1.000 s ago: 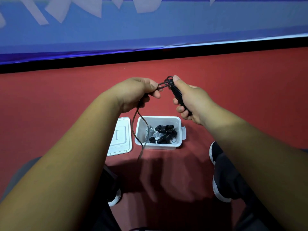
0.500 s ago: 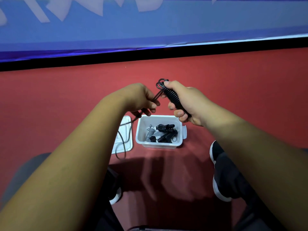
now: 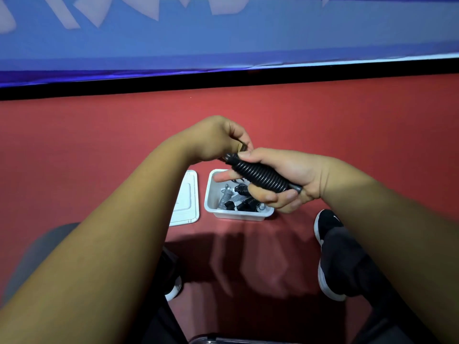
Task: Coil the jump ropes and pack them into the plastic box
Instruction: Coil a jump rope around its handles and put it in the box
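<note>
One jump rope [image 3: 260, 173], black ribbed handle [image 3: 269, 179], held over the plastic box [image 3: 238, 216], lower than half a second ago; hanging cord now gone from sight. The right hand [image 3: 288, 175] wraps the handle; the left hand [image 3: 214, 137] pinches its top end. White lid [image 3: 186, 202] beside box

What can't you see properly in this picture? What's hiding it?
- Head view: what the left hand pinches at the tip of the black ribbed jump-rope handle. Its own fingers and the right hand cover it.
- Head view: the far part of the white plastic box and some of its contents. The right hand covers them.
- Head view: the flat white lid's left edge. The left forearm covers it.
</note>
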`<act>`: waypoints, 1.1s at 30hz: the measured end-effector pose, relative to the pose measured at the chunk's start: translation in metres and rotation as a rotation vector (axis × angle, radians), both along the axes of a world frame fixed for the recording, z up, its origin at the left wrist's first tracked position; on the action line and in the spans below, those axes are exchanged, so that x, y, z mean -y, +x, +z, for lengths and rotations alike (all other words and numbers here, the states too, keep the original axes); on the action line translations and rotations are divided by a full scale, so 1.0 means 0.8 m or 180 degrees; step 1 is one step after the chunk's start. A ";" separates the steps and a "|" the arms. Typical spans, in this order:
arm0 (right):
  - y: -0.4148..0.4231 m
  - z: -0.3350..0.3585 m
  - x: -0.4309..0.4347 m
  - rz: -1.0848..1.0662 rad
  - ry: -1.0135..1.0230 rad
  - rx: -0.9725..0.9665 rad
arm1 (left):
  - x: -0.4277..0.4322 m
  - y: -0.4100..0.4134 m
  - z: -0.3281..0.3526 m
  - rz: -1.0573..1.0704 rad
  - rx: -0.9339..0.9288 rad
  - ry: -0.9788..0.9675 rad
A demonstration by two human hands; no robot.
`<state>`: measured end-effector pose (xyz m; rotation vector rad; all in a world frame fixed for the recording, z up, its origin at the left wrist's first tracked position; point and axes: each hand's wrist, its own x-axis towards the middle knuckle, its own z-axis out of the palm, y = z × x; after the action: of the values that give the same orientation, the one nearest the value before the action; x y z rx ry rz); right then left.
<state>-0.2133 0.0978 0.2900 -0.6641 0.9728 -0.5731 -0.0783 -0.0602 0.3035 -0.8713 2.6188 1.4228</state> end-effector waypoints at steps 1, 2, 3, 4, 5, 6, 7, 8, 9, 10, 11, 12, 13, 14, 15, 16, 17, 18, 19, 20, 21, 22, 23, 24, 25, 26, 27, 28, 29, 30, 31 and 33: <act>0.002 -0.002 0.000 0.0020 0.0003 -0.0117 | 0.000 -0.002 0.001 0.0016 -0.0097 0.0031; 0.004 -0.004 0.001 0.0040 0.0030 -0.0276 | 0.000 -0.004 0.002 0.0057 -0.0195 0.0069; 0.005 -0.004 0.003 0.0104 0.0084 -0.0455 | -0.001 -0.006 0.004 0.0113 -0.0279 0.0097; 0.005 -0.005 0.004 0.0159 0.0142 -0.0625 | -0.001 -0.008 0.005 0.0176 -0.0343 0.0086; 0.005 -0.006 0.004 0.0160 0.0183 -0.0732 | -0.001 -0.009 0.007 0.0219 -0.0393 0.0025; 0.005 -0.007 0.005 0.0083 0.0194 -0.0760 | -0.001 -0.010 0.009 0.0247 -0.0449 -0.0056; 0.004 -0.009 0.006 -0.0045 0.0184 -0.0710 | -0.002 -0.011 0.012 0.0264 -0.0522 -0.0125; 0.002 -0.010 0.007 -0.0174 0.0151 -0.0673 | -0.002 -0.012 0.015 0.0291 -0.0595 -0.0186; -0.001 -0.014 0.010 -0.0301 0.0111 -0.0668 | -0.001 -0.012 0.018 0.0321 -0.0670 -0.0268; -0.003 -0.014 0.011 -0.0399 0.0081 -0.0707 | 0.000 -0.012 0.019 0.0343 -0.0737 -0.0390; -0.005 -0.017 0.013 -0.0505 0.0076 -0.0757 | 0.001 -0.012 0.021 0.0349 -0.0782 -0.0542; -0.006 -0.018 0.014 -0.0647 0.0091 -0.0807 | 0.002 -0.012 0.022 0.0325 -0.0802 -0.0727; -0.007 -0.019 0.016 -0.0783 0.0101 -0.0857 | 0.003 -0.012 0.023 0.0275 -0.0794 -0.0936; -0.008 -0.021 0.018 -0.0931 0.0111 -0.0909 | 0.004 -0.011 0.025 0.0203 -0.0766 -0.1142; -0.008 -0.022 0.018 -0.1084 0.0117 -0.0961 | 0.006 -0.010 0.027 0.0108 -0.0703 -0.1332; -0.009 -0.023 0.019 -0.1237 0.0124 -0.1008 | 0.008 -0.009 0.029 -0.0008 -0.0586 -0.1506; -0.010 -0.026 0.020 -0.1396 0.0117 -0.1031 | 0.012 -0.007 0.029 -0.0136 -0.0400 -0.1669; -0.011 -0.028 0.021 -0.1540 0.0092 -0.1055 | 0.015 -0.005 0.030 -0.0268 -0.0166 -0.1829; -0.012 -0.031 0.023 -0.1669 0.0038 -0.1070 | 0.017 -0.002 0.030 -0.0378 0.0072 -0.1970; -0.013 -0.033 0.025 -0.1778 -0.0030 -0.1073 | 0.019 -0.001 0.029 -0.0433 0.0269 -0.2061; -0.012 -0.034 0.026 -0.1858 -0.0101 -0.1056 | 0.018 -0.001 0.028 -0.0448 0.0414 -0.2105; -0.010 -0.034 0.028 -0.1915 -0.0154 -0.1017 | 0.016 -0.002 0.027 -0.0446 0.0541 -0.2143; -0.008 -0.034 0.029 -0.1965 -0.0186 -0.0970 | 0.014 -0.004 0.025 -0.0438 0.0661 -0.2182; -0.006 -0.032 0.030 -0.2016 -0.0203 -0.0951 | 0.011 -0.005 0.022 -0.0417 0.0758 -0.2201; -0.005 -0.031 0.032 -0.2073 -0.0212 -0.0966 | 0.008 -0.006 0.019 -0.0381 0.0801 -0.2192; -0.004 -0.029 0.033 -0.2111 -0.0215 -0.0986 | 0.007 -0.007 0.014 -0.0318 0.0782 -0.2134; -0.004 -0.028 0.034 -0.2131 -0.0205 -0.0991 | 0.006 -0.007 0.010 -0.0209 0.0711 -0.1999; -0.003 -0.027 0.035 -0.2152 -0.0171 -0.0975 | 0.006 -0.006 0.006 -0.0081 0.0648 -0.1801; -0.003 -0.026 0.036 -0.2185 -0.0122 -0.0968 | 0.006 -0.005 0.003 0.0026 0.0608 -0.1602; -0.003 -0.025 0.036 -0.2241 -0.0068 -0.0973 | 0.007 -0.004 0.000 0.0078 0.0591 -0.1436; -0.004 -0.026 0.035 -0.2316 -0.0028 -0.0975 | 0.009 -0.003 -0.001 0.0093 0.0560 -0.1262; -0.009 -0.026 0.033 -0.2487 0.0012 -0.0929 | 0.013 0.000 -0.001 0.0169 0.0341 -0.0756</act>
<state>-0.2208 0.0711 0.2694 -0.3465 1.5168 -1.1784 -0.0779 -0.0704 0.3024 -1.0160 2.7388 1.0555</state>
